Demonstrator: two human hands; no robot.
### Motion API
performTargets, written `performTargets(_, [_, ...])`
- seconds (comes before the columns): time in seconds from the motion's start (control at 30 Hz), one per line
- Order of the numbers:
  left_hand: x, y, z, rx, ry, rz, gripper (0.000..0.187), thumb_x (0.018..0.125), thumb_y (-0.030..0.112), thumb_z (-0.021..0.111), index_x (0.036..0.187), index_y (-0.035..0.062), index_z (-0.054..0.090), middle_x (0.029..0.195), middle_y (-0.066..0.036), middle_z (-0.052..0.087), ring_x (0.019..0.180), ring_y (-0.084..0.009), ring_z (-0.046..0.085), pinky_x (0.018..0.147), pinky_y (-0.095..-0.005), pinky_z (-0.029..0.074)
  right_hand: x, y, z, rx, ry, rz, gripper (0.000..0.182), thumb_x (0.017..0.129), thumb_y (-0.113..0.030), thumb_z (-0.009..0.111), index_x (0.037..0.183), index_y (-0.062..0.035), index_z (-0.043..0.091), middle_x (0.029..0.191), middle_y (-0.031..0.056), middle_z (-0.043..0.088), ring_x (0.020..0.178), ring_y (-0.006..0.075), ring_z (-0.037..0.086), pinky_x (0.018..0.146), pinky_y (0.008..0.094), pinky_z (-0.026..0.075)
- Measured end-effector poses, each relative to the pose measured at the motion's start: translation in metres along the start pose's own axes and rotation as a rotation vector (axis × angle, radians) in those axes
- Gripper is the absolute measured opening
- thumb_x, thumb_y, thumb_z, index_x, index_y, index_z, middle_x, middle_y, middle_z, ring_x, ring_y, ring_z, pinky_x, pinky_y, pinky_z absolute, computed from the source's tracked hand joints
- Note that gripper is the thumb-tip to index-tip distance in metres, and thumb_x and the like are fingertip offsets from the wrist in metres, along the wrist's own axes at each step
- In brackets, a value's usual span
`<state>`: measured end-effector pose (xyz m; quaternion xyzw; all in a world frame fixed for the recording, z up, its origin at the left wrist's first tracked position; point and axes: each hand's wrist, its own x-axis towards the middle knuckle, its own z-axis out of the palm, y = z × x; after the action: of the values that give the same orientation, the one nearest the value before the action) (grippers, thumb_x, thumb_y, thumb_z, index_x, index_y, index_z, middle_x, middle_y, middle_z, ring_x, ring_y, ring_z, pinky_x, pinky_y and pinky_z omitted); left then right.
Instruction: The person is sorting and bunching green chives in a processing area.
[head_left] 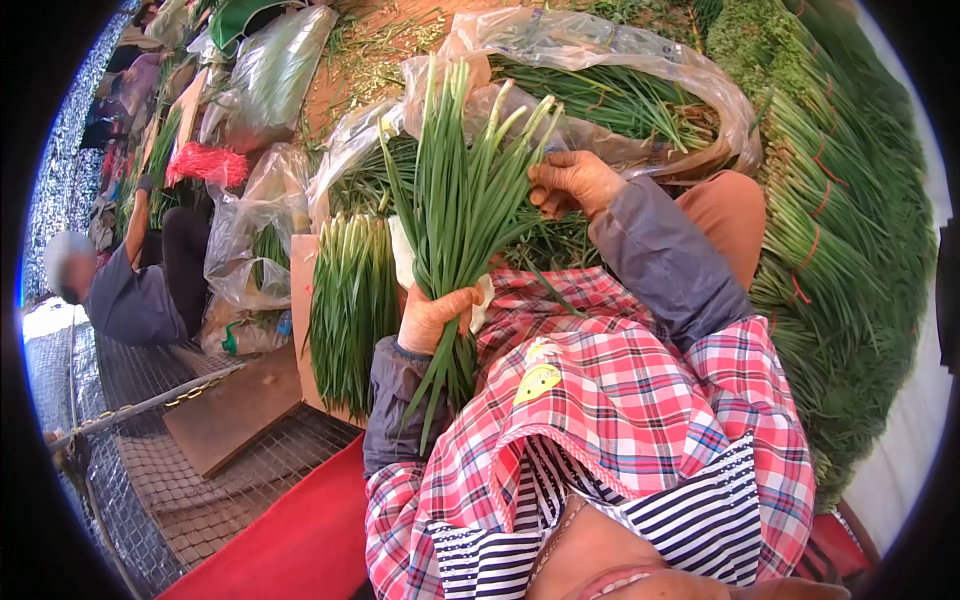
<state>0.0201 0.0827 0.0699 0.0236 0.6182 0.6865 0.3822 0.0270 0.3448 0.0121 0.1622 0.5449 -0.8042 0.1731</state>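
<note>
My left hand (437,318) is wrapped round the middle of a loose bunch of garlic chives (450,190), held upright with the pale stem ends fanned out at the top. Curled and pinched, my right hand (578,183) is at the right edge of the bunch, by the stems; what its fingertips hold is hidden. Just left of my left hand, a neat pile of garlic chives (352,310) stands against a brown board (303,300). Behind the bunch, more chives (610,105) lie in an open clear plastic bag (735,90).
Stacked green bundles with red ties (820,200) rise along the right side. On the left, another person (140,290) sits near red strings (207,165) and plastic bags (262,235). A brown panel (232,410) rests on netting beside a metal rail (150,402).
</note>
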Motion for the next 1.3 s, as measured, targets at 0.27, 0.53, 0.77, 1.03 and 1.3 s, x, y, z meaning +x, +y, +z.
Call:
performTargets(0.27, [-0.015,-0.001,-0.020,0.000,0.028,-0.054,0.017,0.069,0.003,0.058,0.082,-0.0055,0.053,0.063,-0.011,0.054,0.038,-0.0133,0.046,0.035,-0.0236,0.034,0.013,-0.006,-0.085,-1.280,0.501,-0.085,0.036,0.077,-0.035,0.054,0.094,-0.0043,0.061,0.090,0.0172,0.061,0.085,0.0316,0.059,0.075,0.0380,0.046])
performTargets(0.53, [-0.002,0.024,-0.011,0.276,0.056,0.019,0.020,0.067,0.002,0.061,0.086,-0.0031,0.057,0.071,-0.011,0.059,0.041,-0.0112,0.047,0.037,-0.0216,0.036,0.001,0.048,-0.029,-0.663,-0.430,0.029,0.058,0.073,-0.042,0.065,0.118,-0.0074,0.053,0.099,0.0108,0.063,0.089,0.0211,0.060,0.081,0.0321,0.045])
performTargets(0.77, [0.010,0.078,0.004,0.083,-0.026,0.093,0.029,0.069,0.003,0.063,0.096,-0.0032,0.055,0.076,-0.012,0.060,0.043,-0.0100,0.046,0.040,-0.0201,0.036,-0.001,0.088,-0.017,-0.186,-0.376,0.419,0.044,0.087,-0.041,0.050,0.103,-0.0014,0.061,0.077,0.0071,0.063,0.064,0.0131,0.056,0.055,0.0239,0.041])
performTargets(1.03, [0.006,0.106,0.025,0.127,-0.106,0.267,0.023,0.068,0.001,0.059,0.088,-0.0065,0.051,0.056,-0.008,0.051,0.036,-0.0104,0.039,0.035,-0.0200,0.029,0.053,0.091,0.028,0.650,-0.818,0.045,0.098,0.061,-0.070,0.054,0.131,-0.0050,0.031,0.121,0.0177,0.049,0.108,0.0293,0.051,0.084,0.0396,0.046])
performTargets(1.3, [-0.004,0.073,0.017,0.430,0.104,0.082,0.028,0.070,-0.001,0.064,0.097,-0.0005,0.056,0.074,-0.005,0.060,0.047,-0.0076,0.048,0.041,-0.0192,0.038,0.045,0.002,0.038,0.722,-0.626,-0.553,0.118,0.045,-0.073,0.061,0.135,-0.0070,0.024,0.134,0.0151,0.034,0.123,0.0300,0.035,0.103,0.0454,0.028])
